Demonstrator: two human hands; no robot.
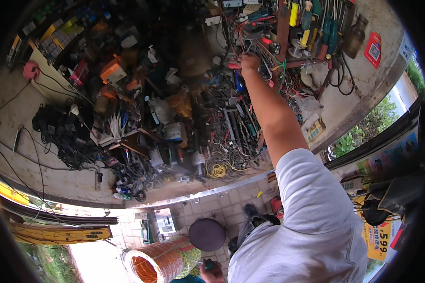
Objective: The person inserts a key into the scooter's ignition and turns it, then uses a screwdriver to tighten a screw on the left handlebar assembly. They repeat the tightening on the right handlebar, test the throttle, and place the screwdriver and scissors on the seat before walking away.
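Note:
My right arm stretches far forward over the cluttered workbench. At its end, my right hand (pixel 249 62) has its fingers curled in among cables and hand tools, next to a red-handled piece (pixel 233 66); what the fingers hold is hidden. Low in the view, beside my body, my left hand (pixel 212 273) is closed around a screwdriver (pixel 208 265) with a dark green handle, its thin shaft pointing left. Just right of my right hand, several screwdrivers with yellow handles (pixel 294 14) and green handles (pixel 334 35) stand in a rack, near a wire spool (pixel 296 48).
Tools, cords and parts cover the bench, with a yellow cable coil (pixel 217 170) near its front edge. An orange-and-white box (pixel 112 70) sits further left. Below are a round dark stool (pixel 207 234) and a large wrapped roll (pixel 158 264) on paving. A red card (pixel 372 50) lies far right.

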